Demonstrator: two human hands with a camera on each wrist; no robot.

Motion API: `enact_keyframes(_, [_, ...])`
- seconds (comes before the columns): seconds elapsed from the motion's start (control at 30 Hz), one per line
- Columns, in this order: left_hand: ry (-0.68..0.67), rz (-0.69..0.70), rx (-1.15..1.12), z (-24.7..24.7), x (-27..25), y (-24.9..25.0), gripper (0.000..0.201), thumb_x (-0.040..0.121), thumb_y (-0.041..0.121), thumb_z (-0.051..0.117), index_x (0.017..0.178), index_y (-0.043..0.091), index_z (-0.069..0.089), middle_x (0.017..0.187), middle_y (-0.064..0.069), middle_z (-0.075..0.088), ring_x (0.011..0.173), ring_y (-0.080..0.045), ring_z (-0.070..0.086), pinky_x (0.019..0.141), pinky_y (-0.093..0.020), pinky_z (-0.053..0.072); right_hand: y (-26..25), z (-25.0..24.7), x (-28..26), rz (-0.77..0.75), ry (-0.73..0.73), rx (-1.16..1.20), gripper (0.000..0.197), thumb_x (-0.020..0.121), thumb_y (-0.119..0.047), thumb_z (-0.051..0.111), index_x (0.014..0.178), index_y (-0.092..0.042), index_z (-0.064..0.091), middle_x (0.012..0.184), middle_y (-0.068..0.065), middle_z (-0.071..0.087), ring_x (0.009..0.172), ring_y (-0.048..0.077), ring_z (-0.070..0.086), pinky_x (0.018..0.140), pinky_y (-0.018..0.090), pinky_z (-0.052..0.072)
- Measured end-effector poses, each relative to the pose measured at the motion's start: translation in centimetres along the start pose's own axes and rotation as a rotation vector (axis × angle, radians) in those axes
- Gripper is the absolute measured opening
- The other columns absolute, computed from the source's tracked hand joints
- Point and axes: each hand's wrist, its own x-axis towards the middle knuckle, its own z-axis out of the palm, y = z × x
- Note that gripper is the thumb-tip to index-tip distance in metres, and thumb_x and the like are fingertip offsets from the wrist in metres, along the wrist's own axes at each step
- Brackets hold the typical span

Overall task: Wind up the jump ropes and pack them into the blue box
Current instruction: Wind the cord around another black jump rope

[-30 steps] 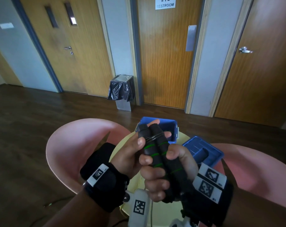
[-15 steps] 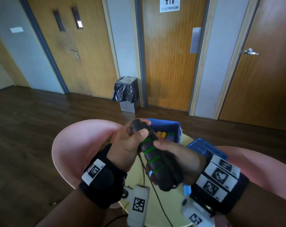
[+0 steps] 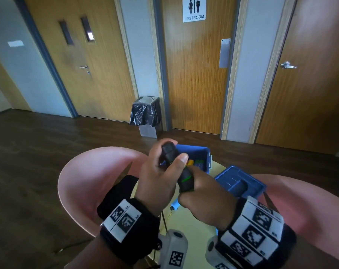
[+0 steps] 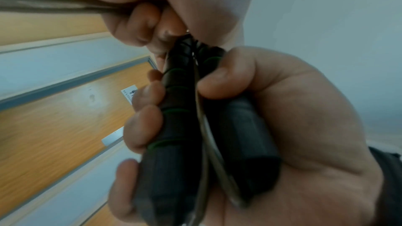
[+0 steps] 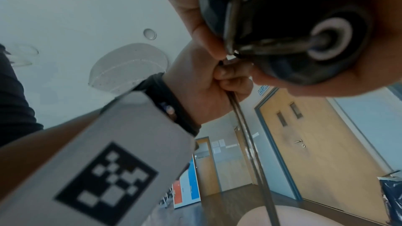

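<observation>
Both hands are on the one job right now. My left hand (image 3: 161, 177) is wrapped round the pair of black handles (image 4: 195, 126) with green rings, fingers on one side and thumb pressing across the other, holding them side by side above the near edge of the blue box (image 3: 199, 152). From the left wrist view the cord (image 4: 202, 143) runs down between the two handles and through the palm. My right hand (image 3: 205, 193) is closed on the lower end of the same bundle; the left wrist view shows its fingers curled tight round the cord just where it leaves the handle tips, and a blurred stretch of cord runs off from that fist.

As for progress, I judge this rope only partly wound: in the right wrist view a length of cord (image 5: 250, 143) hangs straight down from the hands. So the winding is left to finish, then the bundle goes into the box. That box sits open on the far side of the pale round table (image 3: 190, 226), with something yellow and green (image 3: 195, 163) already inside, probably another rope, though I cannot tell for sure. The blue lid (image 3: 240, 181) lies to the right of it.
</observation>
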Motion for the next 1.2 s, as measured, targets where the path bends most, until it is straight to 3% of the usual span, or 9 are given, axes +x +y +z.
enact_keyframes(0.17, [-0.023,0.022,-0.012,-0.2,0.0,0.3,0.031,0.077,0.041,0.066,0.103,0.025,0.059,0.074,0.014,0.056,0.071,-0.004,0.055,0.066,-0.012,0.044,0.3,-0.1,0.3,-0.013,0.022,0.005,0.035,0.080,-0.007,0.063,0.101,-0.028,0.045,0.076,-0.009,0.050,0.060,0.003,0.046,0.058,0.021,0.043])
enact_keyframes(0.4, [-0.038,0.001,0.031,-1.6,-0.3,0.4,0.029,0.075,0.046,0.065,0.100,0.032,0.060,0.076,0.012,0.059,0.073,-0.005,0.058,0.068,-0.016,0.047,0.0,0.7,0.9,-0.020,-0.046,0.055,0.042,0.079,-0.003,0.064,0.105,-0.029,0.042,0.078,-0.012,0.050,0.061,0.000,0.046,0.059,0.019,0.044])
enact_keyframes(0.5, [-0.033,-0.011,0.022,-2.5,-0.4,0.4,0.025,0.078,0.034,0.070,0.101,0.030,0.060,0.074,0.013,0.058,0.070,-0.003,0.057,0.065,-0.014,0.046,-0.4,1.7,1.5,-0.038,-0.069,0.078,0.044,0.078,-0.001,0.063,0.105,-0.029,0.042,0.077,-0.013,0.050,0.060,-0.001,0.046,0.058,0.017,0.043])
enact_keyframes(0.57, [-0.026,-0.011,0.030,-3.3,-0.3,0.2,0.025,0.079,0.031,0.070,0.102,0.028,0.061,0.073,0.015,0.057,0.069,-0.003,0.056,0.064,-0.015,0.046,-0.7,2.4,2.1,-0.045,-0.073,0.075,0.042,0.079,-0.001,0.063,0.104,-0.028,0.043,0.075,-0.013,0.049,0.059,-0.001,0.046,0.057,0.017,0.043])
enact_keyframes(0.73, [-0.026,-0.022,0.102,-5.7,0.4,-0.9,0.033,0.074,0.047,0.067,0.101,0.028,0.060,0.072,0.015,0.055,0.068,-0.005,0.055,0.065,-0.017,0.046,-1.4,4.1,3.9,-0.051,-0.113,0.084,0.035,0.078,0.004,0.061,0.098,-0.022,0.048,0.069,-0.010,0.048,0.055,0.001,0.044,0.053,0.017,0.040])
enact_keyframes(0.9, [-0.057,-0.042,0.129,-8.5,1.3,-2.1,0.021,0.081,0.036,0.068,0.098,0.029,0.059,0.072,0.015,0.057,0.067,-0.002,0.055,0.065,-0.016,0.046,-1.8,6.3,6.2,-0.012,-0.099,0.009,0.026,0.076,0.001,0.061,0.091,-0.018,0.049,0.065,-0.007,0.046,0.052,0.003,0.041,0.049,0.018,0.038])
enact_keyframes(0.97, [-0.079,-0.055,0.135,-9.5,1.9,-2.7,0.025,0.081,0.041,0.066,0.103,0.031,0.058,0.076,0.016,0.058,0.071,-0.001,0.057,0.067,-0.014,0.045,-2.1,7.0,7.2,0.016,-0.095,-0.001,0.023,0.076,0.000,0.060,0.085,-0.018,0.050,0.063,-0.006,0.047,0.051,0.005,0.042,0.049,0.018,0.038])
enact_keyframes(1.07, [-0.148,-0.066,0.138,-11.2,3.0,-3.4,0.044,0.080,0.054,0.057,0.122,0.041,0.053,0.088,0.018,0.061,0.081,-0.002,0.059,0.076,-0.017,0.045,-2.8,8.1,8.6,0.084,-0.124,0.178,0.027,0.075,0.004,0.057,0.074,-0.022,0.051,0.061,-0.005,0.050,0.052,0.008,0.046,0.051,0.022,0.040])
enact_keyframes(1.2, [-0.220,-0.092,0.035,-14.2,4.5,-4.0,0.064,0.074,0.053,0.063,0.135,0.044,0.046,0.094,0.021,0.070,0.086,-0.002,0.066,0.080,-0.022,0.052,-3.6,8.9,9.8,0.201,-0.154,0.595,0.018,0.061,0.005,0.051,0.077,-0.003,0.052,0.067,0.013,0.046,0.053,0.018,0.048,0.052,0.025,0.041])
